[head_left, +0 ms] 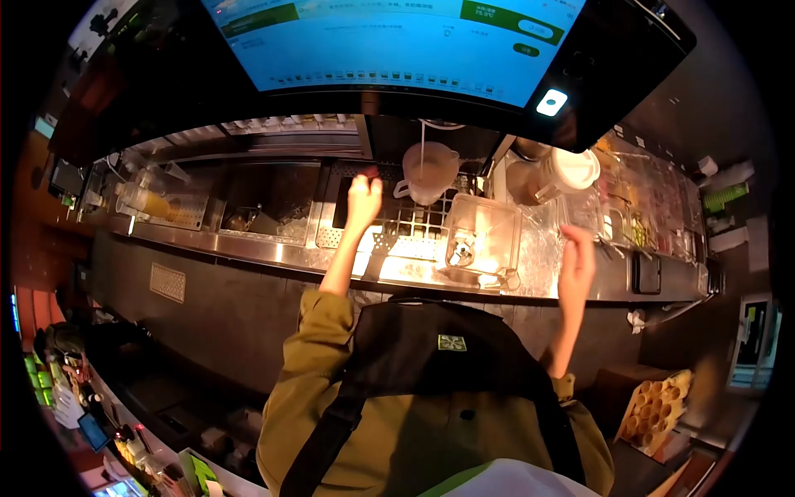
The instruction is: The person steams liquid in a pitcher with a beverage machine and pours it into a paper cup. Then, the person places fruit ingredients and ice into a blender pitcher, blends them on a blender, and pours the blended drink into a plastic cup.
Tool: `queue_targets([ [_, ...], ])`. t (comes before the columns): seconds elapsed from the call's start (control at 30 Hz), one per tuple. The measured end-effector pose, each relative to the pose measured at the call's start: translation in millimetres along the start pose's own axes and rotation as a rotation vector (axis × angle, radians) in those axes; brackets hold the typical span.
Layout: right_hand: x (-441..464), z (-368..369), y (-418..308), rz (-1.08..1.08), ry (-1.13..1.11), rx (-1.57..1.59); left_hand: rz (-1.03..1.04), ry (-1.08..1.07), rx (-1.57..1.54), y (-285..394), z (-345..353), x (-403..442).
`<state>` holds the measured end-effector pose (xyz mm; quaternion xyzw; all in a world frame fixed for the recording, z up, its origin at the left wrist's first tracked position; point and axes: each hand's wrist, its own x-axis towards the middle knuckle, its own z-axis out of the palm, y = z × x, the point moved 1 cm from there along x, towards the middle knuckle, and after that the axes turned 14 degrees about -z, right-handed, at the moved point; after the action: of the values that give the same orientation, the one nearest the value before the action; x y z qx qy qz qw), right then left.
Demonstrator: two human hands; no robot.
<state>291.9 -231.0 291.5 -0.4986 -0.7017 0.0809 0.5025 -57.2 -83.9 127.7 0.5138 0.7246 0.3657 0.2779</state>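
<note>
My left hand [364, 201] is over the counter's left grid area, its fingers bent away from me and partly hidden, so I cannot see whether they hold anything. To its right, a translucent pitcher [428, 170] stands under a spout, and a thin pale stream runs down into it. A clear square blender jar [489, 224], with metal blades at its bottom, sits nearer to me on the metal drain grid [406, 225]. Beyond the jar, my right hand [577, 253] hangs above the wet steel counter, fingers loosely bent and apart, with nothing visible in them.
A large lit screen [397, 45] overhangs the back of the counter. A white-lidded container [573, 170] stands at the right, before several ingredient tubs [650, 199]. A sink [269, 199] lies left, with a jug of yellow liquid [149, 201] farther along.
</note>
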Motion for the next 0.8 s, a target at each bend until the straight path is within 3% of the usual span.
queue_targets([
  [0.07,-48,11,25,0.197,-0.079,-0.066,0.155,0.041,-0.011,-61,64,23],
  [0.13,-72,11,23,0.345,-0.11,0.099,-0.114,-0.282,-0.199,-90,102,41],
  [0.2,-86,7,26,0.443,-0.13,0.238,-0.304,-0.435,-0.325,-48,91,22],
  [0.3,-105,15,35,0.505,-0.241,0.392,-0.29,-0.397,-0.341,-58,107,33],
  [0.37,-117,30,44,0.552,-0.331,0.471,-0.345,-0.518,-0.214,-57,107,41],
  [0.4,-121,40,44,0.492,-0.277,0.422,-0.372,-0.575,-0.15,-58,106,45],
  [0.43,-124,50,43,0.573,-0.208,0.449,-0.4,-0.63,-0.086,-58,104,47],
  [0.47,-127,57,45,0.652,-0.14,0.476,-0.386,-0.646,-0.113,-57,103,47],
  [0.57,-142,80,70,0.574,-0.098,0.38,-0.363,-0.649,-0.181,-60,104,45],
  [0.63,-140,85,70,0.645,-0.075,0.391,-0.375,-0.592,-0.207,-57,104,39],
  [0.8,-139,89,74,0.69,-0.05,0.463,-0.501,-0.57,-0.226,-51,101,23],
])
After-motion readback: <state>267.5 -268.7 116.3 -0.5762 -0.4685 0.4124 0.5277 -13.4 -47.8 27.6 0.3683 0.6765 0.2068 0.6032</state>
